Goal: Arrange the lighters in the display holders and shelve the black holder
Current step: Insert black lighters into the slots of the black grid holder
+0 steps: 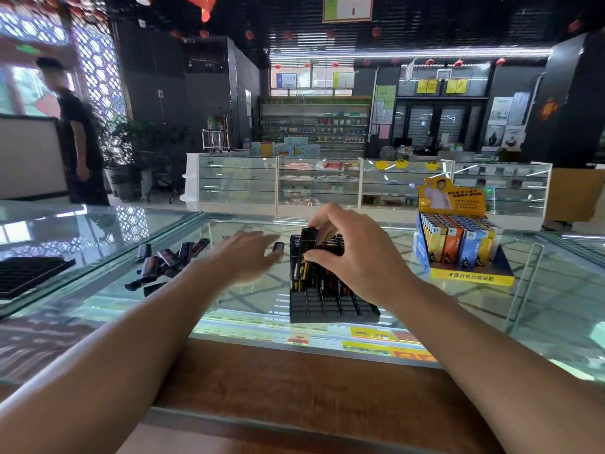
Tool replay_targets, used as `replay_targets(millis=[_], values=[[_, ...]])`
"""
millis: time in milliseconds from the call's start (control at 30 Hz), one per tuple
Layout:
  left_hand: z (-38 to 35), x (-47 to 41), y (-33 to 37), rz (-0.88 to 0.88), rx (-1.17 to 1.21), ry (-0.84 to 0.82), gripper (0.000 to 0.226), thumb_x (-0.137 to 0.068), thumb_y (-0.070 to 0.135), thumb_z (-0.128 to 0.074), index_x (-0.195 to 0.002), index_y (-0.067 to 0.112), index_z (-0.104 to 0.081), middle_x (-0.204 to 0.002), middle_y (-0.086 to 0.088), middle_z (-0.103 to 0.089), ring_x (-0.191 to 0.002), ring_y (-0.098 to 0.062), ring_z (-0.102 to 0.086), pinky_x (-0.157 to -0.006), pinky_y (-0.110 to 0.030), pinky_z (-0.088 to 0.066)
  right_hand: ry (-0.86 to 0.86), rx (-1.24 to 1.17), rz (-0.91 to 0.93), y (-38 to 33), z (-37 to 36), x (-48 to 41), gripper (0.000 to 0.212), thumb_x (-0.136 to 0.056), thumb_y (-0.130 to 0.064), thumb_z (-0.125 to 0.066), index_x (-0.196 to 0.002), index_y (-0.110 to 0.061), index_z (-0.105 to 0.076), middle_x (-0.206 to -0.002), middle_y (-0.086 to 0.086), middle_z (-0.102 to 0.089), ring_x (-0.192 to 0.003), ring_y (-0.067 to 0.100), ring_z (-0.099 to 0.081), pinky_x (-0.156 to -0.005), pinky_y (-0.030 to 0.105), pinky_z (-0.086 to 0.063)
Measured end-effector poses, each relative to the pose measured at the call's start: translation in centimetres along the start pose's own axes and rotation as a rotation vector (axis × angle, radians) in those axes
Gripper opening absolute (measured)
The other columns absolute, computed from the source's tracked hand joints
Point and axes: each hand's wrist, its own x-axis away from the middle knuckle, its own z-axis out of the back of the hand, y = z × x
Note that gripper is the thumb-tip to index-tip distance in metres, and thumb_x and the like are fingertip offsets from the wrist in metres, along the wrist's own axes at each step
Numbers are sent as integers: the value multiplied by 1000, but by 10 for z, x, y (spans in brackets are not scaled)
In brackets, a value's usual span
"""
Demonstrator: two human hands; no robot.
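Black holder (330, 301) on glass counter (556, 306), back rows filled | right hand (355, 257) pinches a lighter (306, 253) upright over its left column | left hand (248, 255) blurred, fingers straight | loose lighters (170, 260) at 9 o'clock; yellow lighter box (458, 247) at 3 o'clock, print unreadable

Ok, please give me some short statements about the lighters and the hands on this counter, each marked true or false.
1. The right hand pinches a black lighter above the black holder. True.
2. The front slots of the black holder are full. False: they are empty; lighters stand in the back rows.
3. Loose lighters lie on the glass counter left of the holder. True.
4. The colourful display box stands left of the holder. False: it stands on the right.
5. The left hand grips the holder. False: it reaches out left of it.
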Motion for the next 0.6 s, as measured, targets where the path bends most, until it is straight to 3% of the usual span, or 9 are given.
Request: replay_targets(millis=[67, 167, 267, 367, 500, 600], values=[[-7, -1, 6, -40, -67, -52, 63, -106, 62, -25, -161, 34, -29, -168, -6, -30, -155, -30, -27, -125, -57, -24, -14, 43, 6, 0, -3, 1, 36, -86, -39, -84, -110, -30, -59, -99, -17, -66, -93, 9, -60, -89, 36, -46], [-13, -2, 13, -52, -97, -118, 59, -106, 62, -25, -156, 34, -38, -161, -1, -44, -147, -27, -41, -118, -54, -37, -48, 156, 43, -3, -5, 3, 34, -86, -40, -83, -107, -29, -57, -100, -12, -58, -92, 12, -50, -80, 31, -36], [-8, 4, 20, -32, -72, -89, 48, -108, 54, -39, -145, 29, -54, -138, -1, -65, -122, -21, -62, -105, -45, -50, -47, 216, 56, -4, -6, 2, 33, -88, -41, -81, -105, -27, -56, -97, -11, -52, -89, 11, -44, -76, 30, -31], [-1, 7, 21, 7, -94, 31, 33, -104, 45, -53, -125, 24, -66, -116, -1, -72, -102, -19, -66, -97, -43, -53, -10, 209, 61, -5, -7, 2, 30, -88, -39, -82, -100, -25, -59, -93, -11, -52, -85, 11, -43, -76, 29, -31], [4, 9, 23, 60, -113, 111, 14, -100, 29, -61, -109, 18, -62, -112, 2, -67, -99, -15, -59, -101, -42, -50, -4, 184, 55, -7, -10, 4, 32, -87, -40, -83, -99, -23, -59, -92, -11, -53, -85, 12, -47, -74, 29, -33], [2, 11, 25, 122, -125, 134, 27, -100, 31, -60, -121, 17, -54, -119, -3, -63, -104, -19, -59, -99, -42, -49, -16, 220, 59, -7, -9, 3, 32, -86, -42, -83, -101, -22, -62, -97, -8, -56, -89, 15, -50, -77, 31, -37]])
